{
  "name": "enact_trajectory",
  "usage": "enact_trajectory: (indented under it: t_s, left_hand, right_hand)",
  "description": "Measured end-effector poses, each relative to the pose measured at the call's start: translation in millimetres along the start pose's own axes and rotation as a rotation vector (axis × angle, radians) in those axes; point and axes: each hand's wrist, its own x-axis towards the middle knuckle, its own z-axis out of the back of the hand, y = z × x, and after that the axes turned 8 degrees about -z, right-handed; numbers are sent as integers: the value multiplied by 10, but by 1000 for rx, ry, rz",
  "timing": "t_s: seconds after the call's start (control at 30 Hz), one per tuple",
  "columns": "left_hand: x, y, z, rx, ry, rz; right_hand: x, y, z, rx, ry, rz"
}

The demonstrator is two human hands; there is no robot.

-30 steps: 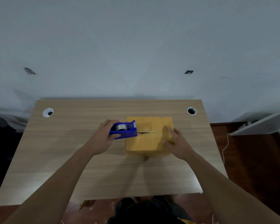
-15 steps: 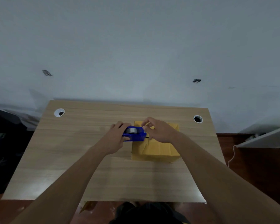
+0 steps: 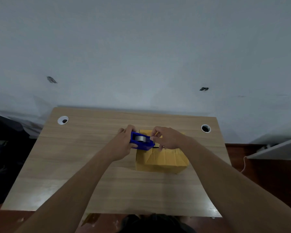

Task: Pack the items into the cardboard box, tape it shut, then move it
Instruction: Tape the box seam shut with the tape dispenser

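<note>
A yellow-brown cardboard box [image 3: 165, 158] stands on the wooden table [image 3: 74, 165], its top flaps folded down with a dark slit along the seam. A blue tape dispenser [image 3: 141, 143] with a grey roll rests at the box's top left edge. My left hand [image 3: 124, 142] grips the dispenser's left side. Above the box top, my right hand [image 3: 166, 138] has thumb and fingers pinched at the dispenser's right end, where the tape comes out. The tape strip itself is too thin to make out.
Two round cable holes, one at the far left [image 3: 63, 120] and one at the far right [image 3: 205, 128], sit in the table's back corners. A white wall rises just behind the table. A white shelf edge [image 3: 275, 148] and a cable lie at the right, dark items at the left.
My right hand left the box's right side and came over to the dispenser's cutting end, pinching there. My left hand kept hold of the dispenser, which tilted slightly on the box edge.
</note>
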Motion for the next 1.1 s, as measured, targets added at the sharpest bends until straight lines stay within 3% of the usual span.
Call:
enact_trajectory:
  t_s: [0.27, 0.53, 1.1]
  left_hand:
    - [144, -156, 33, -14, -13, -14]
    - [256, -267, 43, 17, 7, -39]
    - [143, -57, 56, -57, -8, -43]
  right_hand:
    - [20, -185, 82, 115, 94, -28]
    - [49, -324, 244, -17, 148, -16]
    - [-153, -1552, 623, -53, 112, -299]
